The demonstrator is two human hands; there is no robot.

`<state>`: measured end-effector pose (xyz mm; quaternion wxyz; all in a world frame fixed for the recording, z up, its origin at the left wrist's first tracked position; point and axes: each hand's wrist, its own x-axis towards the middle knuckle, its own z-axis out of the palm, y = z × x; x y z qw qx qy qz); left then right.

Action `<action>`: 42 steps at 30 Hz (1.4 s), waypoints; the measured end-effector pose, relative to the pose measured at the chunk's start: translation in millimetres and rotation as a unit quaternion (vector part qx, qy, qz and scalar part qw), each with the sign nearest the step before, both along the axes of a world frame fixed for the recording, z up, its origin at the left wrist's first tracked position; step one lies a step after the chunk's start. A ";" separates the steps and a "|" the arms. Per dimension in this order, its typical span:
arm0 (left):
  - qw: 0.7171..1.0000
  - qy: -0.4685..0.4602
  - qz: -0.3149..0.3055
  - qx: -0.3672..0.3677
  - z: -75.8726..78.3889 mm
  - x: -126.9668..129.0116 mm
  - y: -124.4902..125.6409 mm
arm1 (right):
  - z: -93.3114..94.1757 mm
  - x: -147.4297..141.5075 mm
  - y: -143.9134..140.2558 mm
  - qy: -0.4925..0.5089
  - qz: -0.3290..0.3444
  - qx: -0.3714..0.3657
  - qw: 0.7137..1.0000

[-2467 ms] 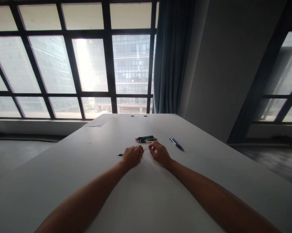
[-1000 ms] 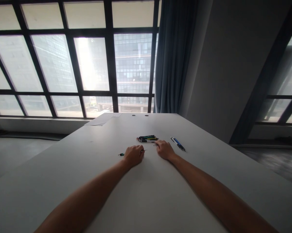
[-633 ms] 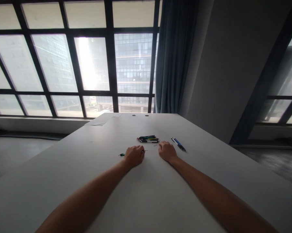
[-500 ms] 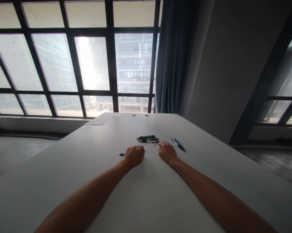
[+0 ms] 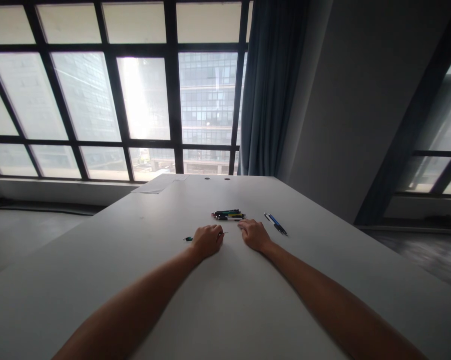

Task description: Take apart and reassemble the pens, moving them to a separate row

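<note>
Left hand point(image 5: 207, 241) down on the white counter point(image 5: 225, 300), fingers curled around a thin pen point(image 5: 188, 238), its dark end poking out past the knuckles on the outer side, its fine tip showing just beyond the fingertips. Right hand point(image 5: 254, 234) knuckles up, fingers bent down onto the counter; cannot tell whether anything is pinched beneath. Just ahead of the fingers, a small heap of coloured pens point(image 5: 228, 215). Off past the right fingers, two blue pens point(image 5: 275, 223) side by side

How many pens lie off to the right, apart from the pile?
2: the two blue pens lie side by side on the table, right of the right hand and the pile of pens.
</note>
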<state>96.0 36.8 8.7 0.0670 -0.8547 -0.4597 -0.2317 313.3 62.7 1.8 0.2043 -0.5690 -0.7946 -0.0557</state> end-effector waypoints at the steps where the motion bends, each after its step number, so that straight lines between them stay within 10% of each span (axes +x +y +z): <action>1: 1.000 -0.001 -0.001 0.000 0.0 -0.1 0.1 | 0.2 0.5 0.2 0.003 0.003 -0.002 1.000; 14: 0.998 -0.016 -0.048 0.044 1.6 -2.3 -1.1 | 1.8 -35.5 -30.3 0.081 0.207 0.149 0.963; 33: 0.999 -0.040 0.030 0.015 6.6 -1.9 -4.4 | 4.1 -22.8 -13.3 0.219 -0.060 0.091 0.970; 42: 0.999 -0.032 0.034 0.025 2.6 -2.8 -0.4 | 3.2 -20.2 -12.8 0.226 -0.034 0.105 0.968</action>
